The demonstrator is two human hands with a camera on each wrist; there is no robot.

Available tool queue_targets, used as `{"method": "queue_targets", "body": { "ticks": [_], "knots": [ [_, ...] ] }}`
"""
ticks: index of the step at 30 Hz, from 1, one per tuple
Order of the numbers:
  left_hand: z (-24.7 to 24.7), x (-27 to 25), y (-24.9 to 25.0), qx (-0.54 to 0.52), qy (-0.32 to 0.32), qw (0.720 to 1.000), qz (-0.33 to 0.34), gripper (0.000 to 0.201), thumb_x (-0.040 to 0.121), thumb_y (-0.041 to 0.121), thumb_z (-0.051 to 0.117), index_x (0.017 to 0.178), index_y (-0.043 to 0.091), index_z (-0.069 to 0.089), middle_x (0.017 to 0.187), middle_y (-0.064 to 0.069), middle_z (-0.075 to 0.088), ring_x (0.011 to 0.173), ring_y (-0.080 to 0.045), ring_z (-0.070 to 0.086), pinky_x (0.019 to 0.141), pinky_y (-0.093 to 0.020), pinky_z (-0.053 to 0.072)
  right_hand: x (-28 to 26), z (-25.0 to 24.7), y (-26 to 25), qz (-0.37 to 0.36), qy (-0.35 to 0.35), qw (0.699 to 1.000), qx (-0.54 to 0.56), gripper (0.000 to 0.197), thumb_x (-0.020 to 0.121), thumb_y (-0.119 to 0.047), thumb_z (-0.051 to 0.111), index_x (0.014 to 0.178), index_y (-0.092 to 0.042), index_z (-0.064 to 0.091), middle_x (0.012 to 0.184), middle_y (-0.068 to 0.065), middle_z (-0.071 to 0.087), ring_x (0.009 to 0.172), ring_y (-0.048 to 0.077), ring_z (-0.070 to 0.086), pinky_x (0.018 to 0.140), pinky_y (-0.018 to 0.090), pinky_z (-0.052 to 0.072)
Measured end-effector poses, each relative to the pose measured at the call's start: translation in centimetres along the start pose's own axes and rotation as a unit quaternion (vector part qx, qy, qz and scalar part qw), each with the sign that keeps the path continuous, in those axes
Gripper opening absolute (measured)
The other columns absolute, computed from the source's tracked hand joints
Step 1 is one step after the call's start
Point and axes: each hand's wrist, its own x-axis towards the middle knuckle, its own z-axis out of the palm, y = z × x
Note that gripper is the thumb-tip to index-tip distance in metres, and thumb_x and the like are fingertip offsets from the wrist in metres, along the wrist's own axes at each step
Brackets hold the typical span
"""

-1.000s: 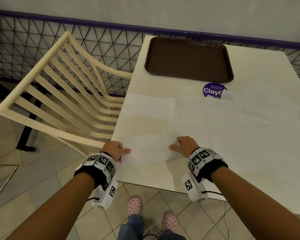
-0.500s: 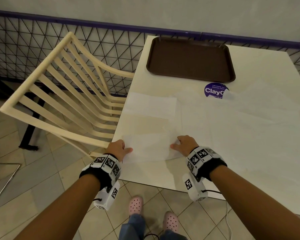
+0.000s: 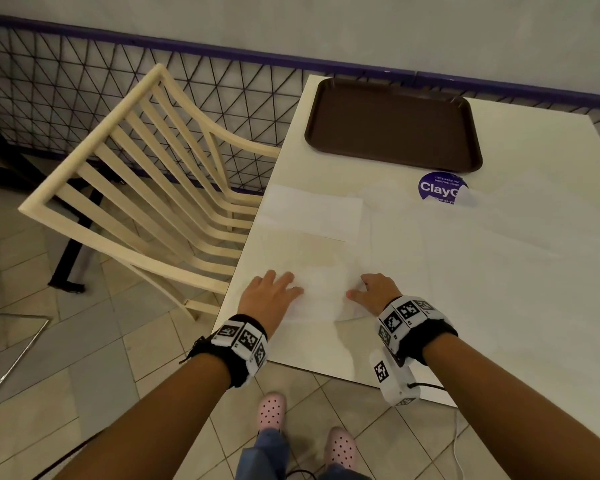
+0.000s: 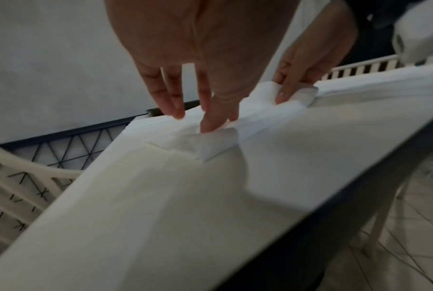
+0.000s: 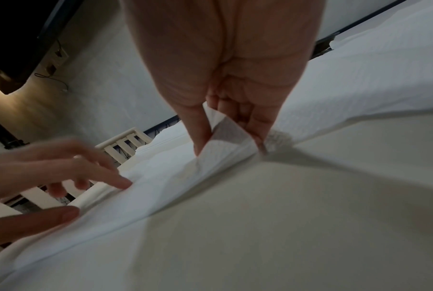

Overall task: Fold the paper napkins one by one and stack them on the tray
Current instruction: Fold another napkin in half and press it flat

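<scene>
Napkin (image 3: 326, 292) lying flat near the front edge of the tabletop (image 3: 499, 306), pinned between both hands. Left hand (image 3: 269, 296) resting on its left edge, fingers (image 4: 172, 98) straight and spread, tips pressing the paper down; corner under them curling up slightly in the left wrist view. Right hand (image 3: 374, 292) pinching the right edge, thumb on one side, curled fingers (image 5: 257, 126) on the other, lifting that corner off the tabletop. Pink shoes (image 3: 272, 410) showing below on the tiled floor (image 3: 84, 375). Further back, more napkins (image 3: 316, 211) lying unfolded and overlapping, spreading across the middle and right of the tabletop, one partly covering a round purple sticker (image 3: 439, 188). Cream slatted chair (image 3: 136, 188) sitting just beside the tabletop's left edge. Brown tray (image 3: 392, 126) sitting at the far end, well apart from both hands, holding nothing. Black wire fence (image 3: 84, 81) with purple rail running behind.
</scene>
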Motion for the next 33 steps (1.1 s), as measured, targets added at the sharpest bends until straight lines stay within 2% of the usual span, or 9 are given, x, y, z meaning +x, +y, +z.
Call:
{"method": "queue_targets", "body": {
  "ticks": [4,8,12,16,19,22,28,31,33],
  "knots": [
    [0.6,0.0,0.3,-0.067,0.025,0.997,-0.025,0.046,0.099,0.011,0.032,0.142,0.026,0.029,0.144,0.003,0.031,0.122,-0.021,0.038,0.09,-0.026,0.043,-0.3,-0.1,-0.2,0.001,0.017,1.0,-0.002,0.044,0.095,-0.031,0.05,0.127,-0.001,0.049,0.132,0.013,0.052,0.123,0.028,0.048,0.095,0.029,0.039],
    [0.9,-0.2,0.4,-0.081,0.028,0.996,-0.026,0.043,0.1,0.038,0.028,0.141,0.027,0.032,0.144,0.005,0.032,0.123,-0.02,0.038,0.091,-0.027,0.044,-0.4,-0.2,-0.4,0.007,0.014,1.0,0.006,0.042,0.095,-0.03,0.05,0.125,0.0,0.05,0.13,0.014,0.053,0.124,0.029,0.048,0.096,0.03,0.038],
    [1.5,-0.2,0.3,-0.064,0.017,0.998,-0.023,0.049,0.099,0.043,0.031,0.144,0.026,0.026,0.148,0.004,0.027,0.126,-0.021,0.035,0.095,-0.028,0.041,-1.4,0.0,-0.6,-0.015,0.056,0.997,0.058,0.039,0.095,-0.025,0.052,0.125,-0.004,0.042,0.124,0.015,0.051,0.123,0.031,0.048,0.092,0.031,0.039],
    [1.7,-0.3,0.5,-0.049,0.029,0.998,-0.032,0.049,0.099,0.043,0.031,0.144,0.025,0.027,0.148,0.002,0.027,0.127,-0.023,0.036,0.096,-0.031,0.04,-5.1,1.9,-2.1,-0.136,0.13,0.972,-0.143,0.063,0.1,-0.034,0.033,0.151,-0.01,0.004,0.157,0.016,0.005,0.146,0.029,0.01,0.12,0.036,0.011],
    [2.1,-0.2,0.6,-0.058,0.058,0.996,-0.025,0.046,0.095,0.037,0.044,0.138,0.02,0.041,0.142,-0.004,0.041,0.12,-0.028,0.046,0.089,-0.036,0.046,-7.0,5.5,-3.5,-0.234,0.046,0.93,-0.28,0.058,0.103,-0.032,0.018,0.15,-0.008,-0.005,0.158,0.011,-0.015,0.147,0.026,-0.011,0.119,0.038,-0.007],
    [2.3,-0.3,0.6,-0.05,0.064,0.996,-0.025,0.041,0.08,0.032,0.069,0.117,0.017,0.064,0.117,-0.007,0.064,0.094,-0.029,0.063,0.066,-0.035,0.054,-7.2,8.1,-3.9,-0.204,-0.025,0.94,-0.272,0.059,0.103,-0.031,0.016,0.149,-0.003,-0.009,0.158,0.012,-0.015,0.147,0.024,-0.011,0.12,0.037,-0.007],
    [2.8,-0.6,1.0,-0.009,0.06,0.998,-0.032,0.051,0.099,0.042,0.027,0.146,0.021,0.025,0.149,-0.003,0.028,0.129,-0.025,0.035,0.097,-0.034,0.039,-6.9,7.0,-0.7,-0.157,-0.04,0.948,-0.275,0.057,0.103,-0.029,0.013,0.149,-0.004,-0.011,0.157,0.01,-0.02,0.147,0.022,-0.012,0.12,0.035,-0.004],
    [3.1,-0.7,1.2,-0.027,0.057,0.997,-0.05,0.05,0.099,0.039,0.032,0.145,0.02,0.028,0.148,-0.004,0.031,0.128,-0.027,0.038,0.097,-0.035,0.039,-7.1,5.5,1.5,-0.129,-0.037,0.954,-0.268,0.056,0.103,-0.027,0.012,0.149,-0.005,-0.011,0.157,0.009,-0.02,0.148,0.021,-0.011,0.12,0.034,-0.004],
    [2.8,-0.7,1.5,-0.034,0.067,0.996,-0.049,0.047,0.092,0.033,0.053,0.136,0.017,0.047,0.137,-0.009,0.05,0.114,-0.03,0.053,0.088,-0.036,0.047,-7.3,4.9,2.3,-0.127,-0.035,0.951,-0.28,0.055,0.103,-0.027,0.012,0.149,-0.005,-0.01,0.157,0.009,-0.019,0.148,0.021,-0.01,0.12,0.034,-0.003]
  ]
}}
